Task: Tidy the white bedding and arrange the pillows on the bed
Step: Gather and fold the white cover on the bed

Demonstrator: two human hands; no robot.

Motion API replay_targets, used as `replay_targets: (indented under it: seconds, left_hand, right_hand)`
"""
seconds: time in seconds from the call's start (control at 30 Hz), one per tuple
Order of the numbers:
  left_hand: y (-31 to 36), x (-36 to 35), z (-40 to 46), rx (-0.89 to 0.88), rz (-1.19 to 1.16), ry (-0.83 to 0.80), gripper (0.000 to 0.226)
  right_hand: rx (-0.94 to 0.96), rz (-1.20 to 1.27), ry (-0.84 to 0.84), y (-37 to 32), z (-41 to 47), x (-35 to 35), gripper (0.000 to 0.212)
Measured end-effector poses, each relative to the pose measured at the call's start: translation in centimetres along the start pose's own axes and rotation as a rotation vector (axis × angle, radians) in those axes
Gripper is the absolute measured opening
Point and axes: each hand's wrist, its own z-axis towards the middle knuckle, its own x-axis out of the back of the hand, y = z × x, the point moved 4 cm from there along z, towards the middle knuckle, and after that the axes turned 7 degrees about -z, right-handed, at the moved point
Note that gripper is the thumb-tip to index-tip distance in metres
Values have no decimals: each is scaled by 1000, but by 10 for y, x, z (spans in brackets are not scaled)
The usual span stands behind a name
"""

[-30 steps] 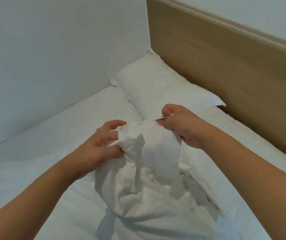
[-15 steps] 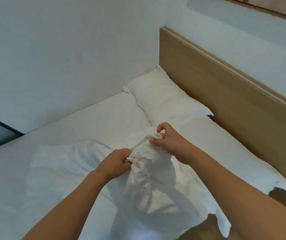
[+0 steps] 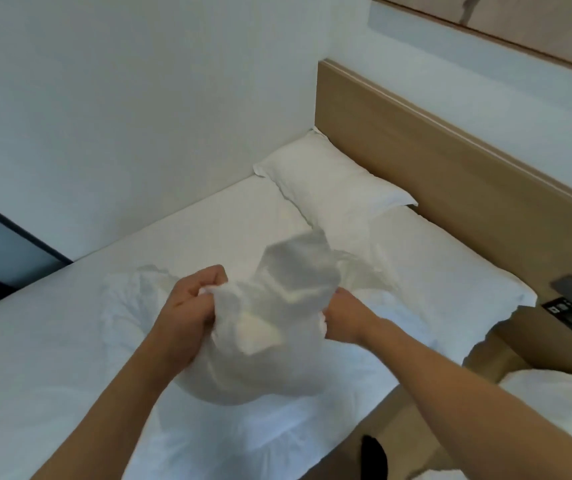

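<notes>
Gripping bunched bedding between my left hand and right hand, both fists clenched on it above the bed; I risk yanking crooked, dragging the pillow beyond.

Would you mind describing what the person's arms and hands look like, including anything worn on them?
Both forearms are bare as far as the picture shows: no sleeves or gloves. The left hand and right hand show no rings, watch or wristband. No markings visible.
</notes>
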Motion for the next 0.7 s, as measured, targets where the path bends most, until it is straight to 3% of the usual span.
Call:
replay_targets:
  seconds: [0.07, 0.17, 0.2, 0.23, 0.27, 0.3, 0.37, 0.43, 0.47, 0.53, 0.6, 0.7]
  left_hand:
    - [-1, 16, -20, 90, 168, -132, 11]
    - [1, 35, -31, 96, 301, -74, 20]
    - [0, 37, -31, 74, 279, -42, 17]
    - [2, 34, -31, 94, 212, -8, 31]
    - [0, 29, -30, 134, 105, 18, 42]
    - [0, 22, -30, 161, 3, 37, 43]
    - [-2, 12, -32, 189, -104, 157, 18]
    - [-9, 9, -32, 279, -181, 329, 31]
    - [-15, 13, -31, 313, -273, 415, 36]
    - [-15, 22, -31, 369, -336, 573, 39]
    - [-20, 30, -27, 467, -66, 557, 24]
    - [-24, 35, -23, 473, 259, 507, 11]
  right_hand:
    - [56, -97, 93, -6, -9, 24, 15]
    - [-38, -115, 110, 7, -27, 57, 32]
    - [-60, -97, 64, 12, -31, 60, 29]
    - [-74, -81, -8, 11, -35, 61, 20]
    - [-72, -66, -75, 6, -36, 57, 26]
    - [-47, -70, -155, -3, -36, 50, 48]
    - [33, -1, -310, -26, -35, 29, 84]
    - [95, 123, -403, -52, -33, 13, 97]
    - [112, 174, -432, -61, -32, 7, 92]
    - [116, 270, -495, -68, -32, 2, 62]
    - [130, 356, -526, -65, -31, 7, 32]
    - [132, 409, -478, -49, -29, 21, 15]
